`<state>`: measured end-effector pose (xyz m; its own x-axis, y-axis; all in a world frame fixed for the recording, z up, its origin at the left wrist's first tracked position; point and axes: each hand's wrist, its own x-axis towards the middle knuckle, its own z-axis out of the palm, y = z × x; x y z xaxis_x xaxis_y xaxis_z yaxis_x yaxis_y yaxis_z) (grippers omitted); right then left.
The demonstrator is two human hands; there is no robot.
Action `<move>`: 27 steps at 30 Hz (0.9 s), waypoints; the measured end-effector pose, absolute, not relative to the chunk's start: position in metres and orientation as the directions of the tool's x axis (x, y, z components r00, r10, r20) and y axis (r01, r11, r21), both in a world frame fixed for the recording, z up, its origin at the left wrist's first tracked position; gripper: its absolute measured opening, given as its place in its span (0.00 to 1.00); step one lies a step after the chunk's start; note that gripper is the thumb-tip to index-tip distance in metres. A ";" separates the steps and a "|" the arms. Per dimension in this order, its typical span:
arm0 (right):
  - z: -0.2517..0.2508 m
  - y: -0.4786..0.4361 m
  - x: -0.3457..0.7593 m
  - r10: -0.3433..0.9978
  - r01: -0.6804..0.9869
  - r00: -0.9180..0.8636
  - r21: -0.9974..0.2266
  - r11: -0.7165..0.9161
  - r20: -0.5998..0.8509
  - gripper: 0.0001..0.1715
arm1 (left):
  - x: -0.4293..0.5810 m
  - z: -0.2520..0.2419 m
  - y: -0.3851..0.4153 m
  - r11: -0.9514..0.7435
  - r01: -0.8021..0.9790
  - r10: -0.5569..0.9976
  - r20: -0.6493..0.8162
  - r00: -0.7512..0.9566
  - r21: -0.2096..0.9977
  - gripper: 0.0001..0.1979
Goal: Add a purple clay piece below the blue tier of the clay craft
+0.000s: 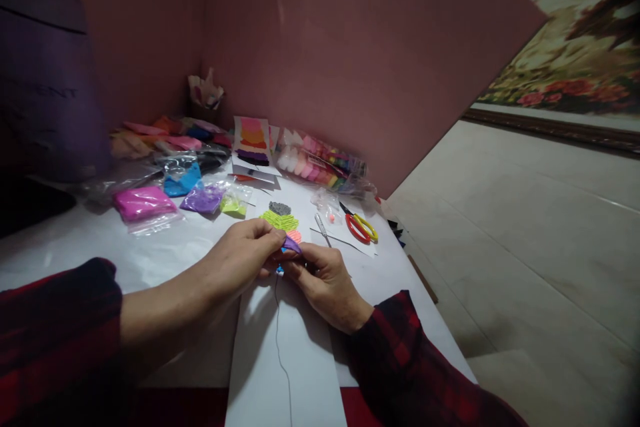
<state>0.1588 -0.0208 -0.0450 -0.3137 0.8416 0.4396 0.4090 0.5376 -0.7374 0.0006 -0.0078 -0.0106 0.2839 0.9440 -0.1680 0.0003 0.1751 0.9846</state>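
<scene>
Left forearm: from the left of the white sheet, it reaches slantwise up and over it, its plaid sleeve ending before the wrist.
Left hand: above the sheet, back upward, thumb and fingers pinching the purple piece.
Purple piece: held over the sheet, between both hands.
Right hand: over the sheet's right edge, fingers bent, fingertips gripping the same piece.
Right sleeve: right of the sheet, slanting down and outward.
Scissors: right of the sheet, on the bench.
</scene>
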 end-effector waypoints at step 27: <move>-0.044 -0.023 0.158 0.854 0.438 -0.274 -0.734 0.520 0.442 0.07 | -0.001 -0.010 -0.009 0.176 -0.030 0.956 -0.164 0.242 0.984 0.09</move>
<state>0.1577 -0.0230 -0.0443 -0.2736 0.8544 0.4417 0.4379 0.5195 -0.7337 -0.0005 -0.0086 -0.0096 0.2421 0.9564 -0.1635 -0.0301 0.1759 0.9840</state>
